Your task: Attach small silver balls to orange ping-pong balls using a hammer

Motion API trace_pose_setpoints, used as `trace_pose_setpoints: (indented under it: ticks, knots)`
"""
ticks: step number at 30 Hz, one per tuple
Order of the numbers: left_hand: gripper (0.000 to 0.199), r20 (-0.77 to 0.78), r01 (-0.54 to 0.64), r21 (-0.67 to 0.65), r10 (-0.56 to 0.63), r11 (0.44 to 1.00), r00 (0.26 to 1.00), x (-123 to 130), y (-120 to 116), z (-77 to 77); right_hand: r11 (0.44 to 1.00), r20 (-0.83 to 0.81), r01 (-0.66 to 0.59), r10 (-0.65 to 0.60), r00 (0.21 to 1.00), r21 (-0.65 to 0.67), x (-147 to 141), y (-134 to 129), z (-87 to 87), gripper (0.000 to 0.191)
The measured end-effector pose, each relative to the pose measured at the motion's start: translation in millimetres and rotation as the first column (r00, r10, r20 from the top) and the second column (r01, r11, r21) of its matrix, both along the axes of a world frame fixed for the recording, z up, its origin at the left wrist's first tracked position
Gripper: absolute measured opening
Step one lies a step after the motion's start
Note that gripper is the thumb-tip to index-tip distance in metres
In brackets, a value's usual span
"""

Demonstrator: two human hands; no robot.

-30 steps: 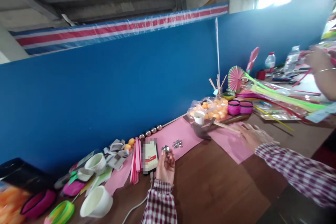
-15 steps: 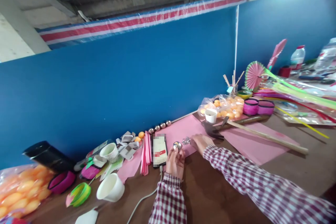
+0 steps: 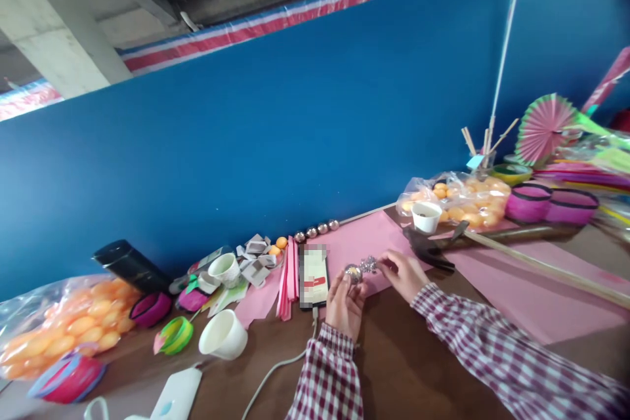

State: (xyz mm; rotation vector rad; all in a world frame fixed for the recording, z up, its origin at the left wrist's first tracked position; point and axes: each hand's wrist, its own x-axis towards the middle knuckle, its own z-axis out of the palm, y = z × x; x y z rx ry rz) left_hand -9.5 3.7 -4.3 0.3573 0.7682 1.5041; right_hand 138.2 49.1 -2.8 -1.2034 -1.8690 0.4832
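Note:
My left hand [image 3: 346,302], palm up, holds a shiny silver ball [image 3: 353,273] at its fingertips, in front of the pink paper [image 3: 374,233]. Just right of the ball lies a small cluster of silver pieces [image 3: 369,264]. The fingertips of my right hand [image 3: 401,272] are pinched together at the right edge of that cluster; whatever they hold is too small to make out. A phone [image 3: 314,275] with a cable lies left of my left hand. Several silver balls [image 3: 323,229] stand in a row behind the paper.
A hammer [image 3: 536,267] and a dark axe-like tool [image 3: 428,251] lie at the right, by a white cup [image 3: 426,215] and bagged orange balls [image 3: 480,202]. At the left are a white cup [image 3: 224,335], a black cylinder [image 3: 132,268] and more bagged balls [image 3: 73,325].
The view has shifted, so the table items appear moved. My right hand's fingers have come together at the silver cluster, which now appears closer to the ball in my left hand.

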Motion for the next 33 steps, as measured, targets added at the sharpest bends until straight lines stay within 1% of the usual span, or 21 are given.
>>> trace_pose_setpoints:
  ticks: [3, 6, 8, 10, 12, 14, 17, 22, 26, 29, 33]
  knots:
    - [0.024, -0.003, -0.001, 0.001, 0.001, 1.000, 1.000, 1.2, 0.3, 0.3, 0.996, -0.179, -0.080, 0.071, 0.981, -0.044, -7.4, -7.8, 3.9, 0.013]
    - [0.021, 0.000, 0.006, -0.009, -0.006, 1.000, 1.000, 1.5, 0.5, 0.9, 0.985, -0.259, -0.151, 0.124, 0.958, -0.085, -12.1, -13.7, 6.4, 0.016]
    - [0.025, -0.012, 0.012, -0.008, -0.012, 1.000, 1.000, 1.5, 0.6, 0.8, 0.972, -0.315, -0.195, 0.146, 0.938, -0.128, -13.3, -14.5, 5.9, 0.019]
    - [0.031, -0.026, 0.016, 0.000, -0.016, 1.000, 1.000, 1.3, 0.9, 0.3, 0.949, -0.413, -0.243, 0.143, 0.899, -0.200, -14.1, -13.1, 3.9, 0.023]
    - [0.033, -0.035, 0.012, 0.006, -0.012, 1.000, 0.999, 1.3, 1.5, -0.4, 0.916, -0.526, -0.288, 0.105, 0.844, -0.279, -15.3, -11.2, 1.8, 0.027]
    - [0.033, -0.040, 0.008, 0.010, -0.008, 1.000, 0.999, 1.4, 2.1, -1.0, 0.892, -0.596, -0.323, 0.078, 0.799, -0.317, -16.9, -10.4, 0.6, 0.028]
    - [0.033, -0.050, 0.011, 0.028, -0.010, 1.000, 0.999, 1.9, 2.4, -1.5, 0.895, -0.602, -0.340, 0.107, 0.791, -0.287, -19.2, -12.0, 1.8, 0.023]
    - [0.032, -0.090, 0.022, 0.047, -0.018, 0.999, 0.996, 2.8, 1.3, -1.8, 0.922, -0.547, -0.304, 0.131, 0.827, -0.239, -19.6, -15.0, 5.3, 0.018]
    - [0.034, -0.107, 0.030, 0.068, -0.023, 0.997, 0.994, 4.4, 1.4, -0.8, 0.941, -0.482, -0.269, 0.142, 0.865, -0.205, -18.8, -14.5, 4.1, 0.017]
    - [0.035, -0.124, 0.019, 0.082, -0.009, 0.996, 0.992, 5.5, 1.4, -0.1, 0.934, -0.500, -0.288, 0.148, 0.853, -0.214, -19.7, -14.6, 3.9, 0.017]
    - [0.033, -0.153, 0.012, 0.113, 0.006, 0.993, 0.988, 6.5, 0.4, -1.3, 0.909, -0.552, -0.315, 0.121, 0.825, -0.272, -21.0, -15.5, 5.9, 0.016]
